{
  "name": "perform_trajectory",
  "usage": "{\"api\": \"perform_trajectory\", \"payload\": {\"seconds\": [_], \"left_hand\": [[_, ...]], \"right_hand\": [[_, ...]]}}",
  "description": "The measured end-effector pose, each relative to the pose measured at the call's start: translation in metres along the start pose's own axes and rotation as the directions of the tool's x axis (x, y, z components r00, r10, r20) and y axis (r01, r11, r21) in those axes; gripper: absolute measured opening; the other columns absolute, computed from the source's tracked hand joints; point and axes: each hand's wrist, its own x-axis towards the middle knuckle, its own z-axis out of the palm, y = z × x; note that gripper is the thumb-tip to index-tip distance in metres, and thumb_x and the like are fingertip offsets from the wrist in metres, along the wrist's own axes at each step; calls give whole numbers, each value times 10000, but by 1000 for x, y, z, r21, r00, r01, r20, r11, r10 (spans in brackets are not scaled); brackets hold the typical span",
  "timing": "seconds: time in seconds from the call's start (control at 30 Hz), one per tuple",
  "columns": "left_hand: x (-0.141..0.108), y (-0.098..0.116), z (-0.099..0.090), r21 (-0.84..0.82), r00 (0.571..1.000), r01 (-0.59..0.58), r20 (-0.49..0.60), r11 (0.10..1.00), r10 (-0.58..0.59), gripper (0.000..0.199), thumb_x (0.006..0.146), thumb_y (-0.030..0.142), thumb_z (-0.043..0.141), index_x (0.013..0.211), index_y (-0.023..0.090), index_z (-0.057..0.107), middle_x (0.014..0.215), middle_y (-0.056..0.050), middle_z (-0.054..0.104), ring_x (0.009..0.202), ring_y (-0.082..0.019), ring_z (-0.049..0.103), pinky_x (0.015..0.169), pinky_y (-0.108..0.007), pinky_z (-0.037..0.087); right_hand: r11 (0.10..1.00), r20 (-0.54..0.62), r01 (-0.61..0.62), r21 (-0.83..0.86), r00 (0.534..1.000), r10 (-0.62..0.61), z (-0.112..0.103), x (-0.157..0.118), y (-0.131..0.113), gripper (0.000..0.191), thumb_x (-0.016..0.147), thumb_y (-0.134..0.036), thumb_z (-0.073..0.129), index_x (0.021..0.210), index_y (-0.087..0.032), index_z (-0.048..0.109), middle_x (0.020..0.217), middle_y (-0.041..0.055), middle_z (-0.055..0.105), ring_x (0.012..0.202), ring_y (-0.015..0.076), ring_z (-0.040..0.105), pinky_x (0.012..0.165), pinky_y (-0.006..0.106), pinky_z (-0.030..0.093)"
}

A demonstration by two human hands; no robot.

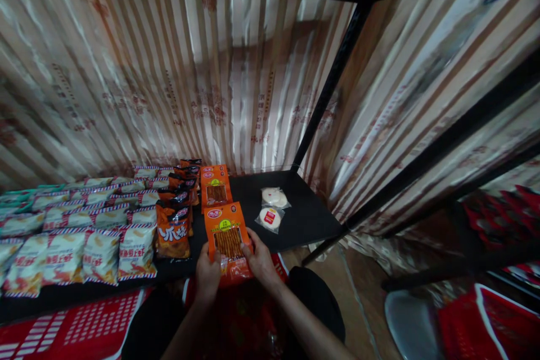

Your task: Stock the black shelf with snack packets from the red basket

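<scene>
An orange snack packet (228, 239) with a clear window showing brown sticks is held between both hands, low in front of me. My left hand (208, 273) grips its left lower edge, and my right hand (258, 256) has its right edge, thumb on the front. Just behind it, similar orange packets (216, 187) lie on the black shelf (244, 183). To their left stands a row of dark and orange bags (172, 233). Two clear-wrapped packs of round white pieces (270, 218) rest on the shelf to the right.
Rows of white snack bags (101, 250) fill the shelf's left side. Red baskets (101, 320) sit below it. A black frame post (333, 84) rises at the right corner, before striped curtains (236, 67). A grey stool (411, 326) stands lower right.
</scene>
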Motion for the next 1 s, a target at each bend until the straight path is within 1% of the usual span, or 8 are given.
{"api": "perform_trajectory", "payload": {"seconds": [0.13,0.27,0.37,0.47,0.6,0.73,0.87,1.0], "left_hand": [[19,4,3,-9,1000,-4,-18,1000,4,335,694,275,536,1000,160,605,889,-67,689,866,-238,640,783,-333,490],[36,10,5,39,1000,-14,3,999,14,344,707,200,521,1040,155,597,918,-81,693,867,-231,643,808,-336,477],[45,17,4,93,1000,-20,2,996,19,349,719,171,509,1058,149,592,969,-92,690,913,-225,634,837,-319,457],[52,26,3,179,1000,-16,20,984,12,358,744,172,495,1091,153,580,1017,-96,683,954,-221,626,844,-295,445],[60,38,4,432,995,25,80,902,-66,415,811,201,428,1211,123,505,1123,-129,640,1044,-219,590,867,-276,421],[66,53,4,520,991,47,81,853,-105,447,828,251,410,1251,122,474,1163,-151,615,1057,-251,582,865,-317,418],[72,68,5,623,995,28,61,782,-83,482,844,292,366,1298,141,427,1172,-149,612,1039,-253,595,839,-335,432],[79,73,7,675,998,-20,52,738,-21,515,845,302,358,1335,142,375,1058,-155,664,926,-263,644,773,-353,456]], "right_hand": [[999,48,-29,-43,998,31,6,20,3,487,737,-270,507,1215,-174,513,958,50,687,848,210,641,784,319,492],[990,35,-36,-134,999,41,11,37,8,488,743,-249,502,1222,-157,508,918,53,690,833,207,644,779,308,483],[987,31,-12,-161,999,17,15,49,9,458,742,-240,513,1193,-168,536,971,64,692,859,210,646,784,301,480],[982,60,12,-187,998,-1,19,59,6,447,755,-220,497,1193,-137,534,1050,101,676,905,214,646,810,298,477],[965,93,3,-263,995,22,22,71,0,443,761,-173,483,1198,-111,529,1097,118,659,987,200,629,864,269,456],[943,111,-17,-332,992,57,26,82,-6,447,770,-147,486,1215,-116,520,1127,109,649,1032,187,613,891,248,442],[926,112,-28,-375,991,75,30,93,-10,454,785,-153,489,1234,-82,507,1169,136,625,1084,208,585,923,267,425],[922,111,-43,-385,989,93,33,106,-14,462,789,-161,498,1247,-95,502,1194,130,612,1108,204,571,940,264,414]]}}
